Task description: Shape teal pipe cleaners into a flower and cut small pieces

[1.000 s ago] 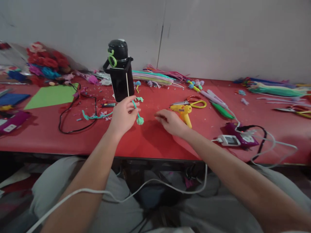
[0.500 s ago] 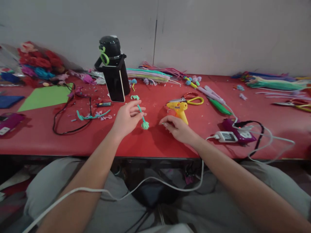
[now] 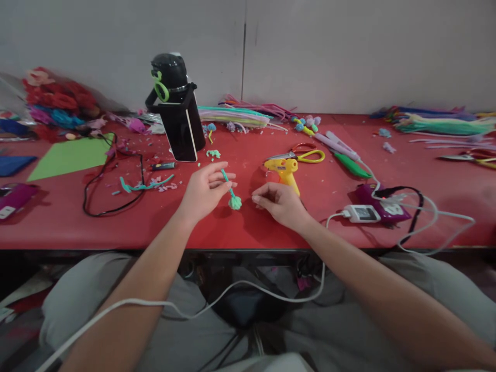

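Note:
My left hand (image 3: 207,188) pinches a teal pipe cleaner (image 3: 225,176) between thumb and fingers, above the red table. A fluffy mint-green ball (image 3: 234,202) forms its lower end, pointing towards me. To the right of the ball, my right hand (image 3: 279,202) is closed in a pinch, apart from it. Whatever its fingertips hold, if anything, is too small to make out. Just beyond the right hand lies a yellow glue gun (image 3: 284,169), partly covered by that hand. Small green trimmings (image 3: 213,153) lie past the left hand.
A black bottle (image 3: 174,113) stands behind my left hand. Scissors (image 3: 304,155) lie beyond the glue gun. A lilac curling iron (image 3: 337,144) and a purple power bank (image 3: 382,204) with cables are on the right. Pipe cleaner bundles (image 3: 236,118) line the wall.
The pipe cleaner's ball end has shifted slightly right and towards me, nearer my right hand. The green speck seen earlier at my right fingertips no longer shows clearly.

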The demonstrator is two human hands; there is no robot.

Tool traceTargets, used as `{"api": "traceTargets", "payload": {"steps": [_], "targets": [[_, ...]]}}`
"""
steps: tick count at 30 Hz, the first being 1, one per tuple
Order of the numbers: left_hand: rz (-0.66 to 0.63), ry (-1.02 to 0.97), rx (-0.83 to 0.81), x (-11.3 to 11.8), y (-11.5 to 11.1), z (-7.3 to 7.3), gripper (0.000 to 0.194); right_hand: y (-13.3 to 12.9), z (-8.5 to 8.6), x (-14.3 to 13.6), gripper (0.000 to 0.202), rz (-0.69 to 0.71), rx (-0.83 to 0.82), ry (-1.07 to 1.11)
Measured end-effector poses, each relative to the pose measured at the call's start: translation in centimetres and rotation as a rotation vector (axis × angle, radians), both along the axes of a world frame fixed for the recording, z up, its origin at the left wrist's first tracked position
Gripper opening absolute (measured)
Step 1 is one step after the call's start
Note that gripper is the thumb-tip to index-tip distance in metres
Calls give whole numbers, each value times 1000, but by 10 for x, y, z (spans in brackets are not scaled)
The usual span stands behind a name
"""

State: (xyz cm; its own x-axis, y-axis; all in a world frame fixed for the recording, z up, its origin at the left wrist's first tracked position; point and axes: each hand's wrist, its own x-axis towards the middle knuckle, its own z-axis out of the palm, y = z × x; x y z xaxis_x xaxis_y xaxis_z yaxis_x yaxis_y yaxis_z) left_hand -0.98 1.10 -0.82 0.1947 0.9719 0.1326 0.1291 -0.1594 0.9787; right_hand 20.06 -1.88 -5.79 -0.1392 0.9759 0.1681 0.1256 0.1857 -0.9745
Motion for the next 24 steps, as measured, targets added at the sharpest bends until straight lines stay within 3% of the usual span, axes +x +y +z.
{"api": "traceTargets", "payload": {"steps": [5, 11, 15, 24], "targets": [[-16, 38, 1, 5, -4, -1, 46, -9, 9, -10, 27, 21, 24, 59], [-32, 86, 41, 11, -9, -3, 47, -15, 18, -14, 14, -54, 265, -192], [-46, 91, 43, 12, -8, -6, 46, -15, 18, -14, 12, -102, 427, -297], [-19, 77, 21, 13, -9, -5, 48, -18, 16, -15, 15, -50, 512, -382]]}}
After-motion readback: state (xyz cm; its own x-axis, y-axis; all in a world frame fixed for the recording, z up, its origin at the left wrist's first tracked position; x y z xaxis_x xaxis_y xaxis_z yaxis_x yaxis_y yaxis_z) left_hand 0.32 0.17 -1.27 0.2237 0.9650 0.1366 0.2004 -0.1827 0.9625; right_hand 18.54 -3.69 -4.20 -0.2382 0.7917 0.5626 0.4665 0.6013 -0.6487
